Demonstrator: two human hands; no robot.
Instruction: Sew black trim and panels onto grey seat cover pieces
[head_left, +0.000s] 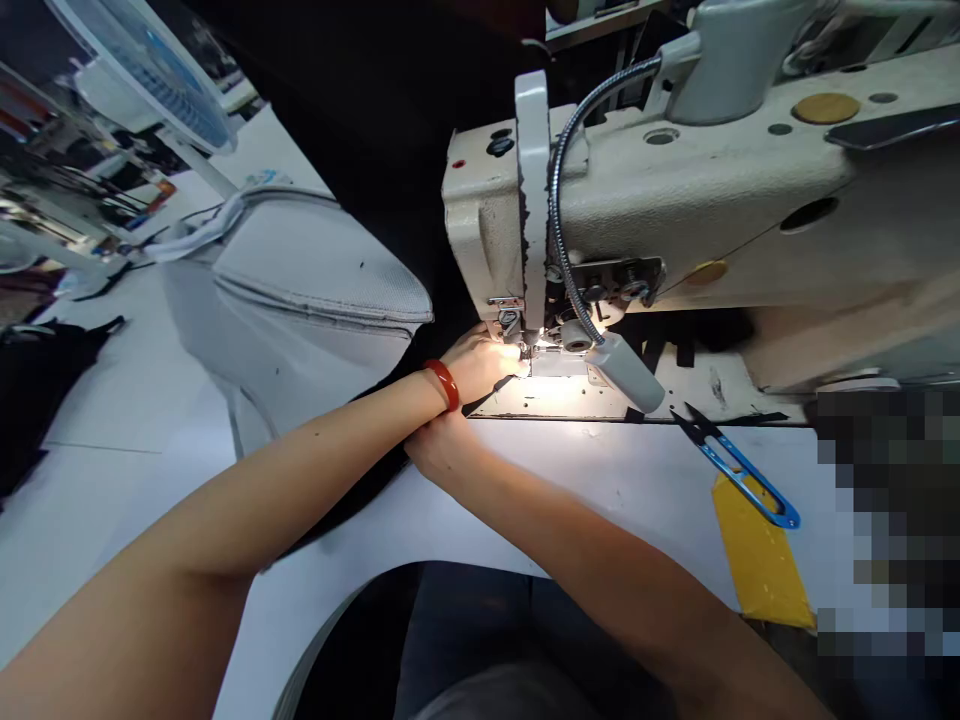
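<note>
My left hand (482, 365), with a red bangle at its wrist, is at the needle area of a sewing machine (491, 215). Its fingers are bent together on the edge of black fabric (382, 120), close to the presser foot (531, 352); lamp glare washes out the fingertips. My right hand (437, 447) lies just below the left wrist, crossing beneath it on the black fabric. The right fingers are hidden behind the left wrist and in dark cloth, so their grip does not show. The fabric spreads behind the left arm and up beyond the machine head.
Left of the fabric lies a grey padded piece (300, 270) with piped edges. Blue thread snips (739, 470) rest on a yellow piece (761, 560) at the right. The machine's lamp (628, 372) hangs near the needle; a fan (161, 75) stands at the far left.
</note>
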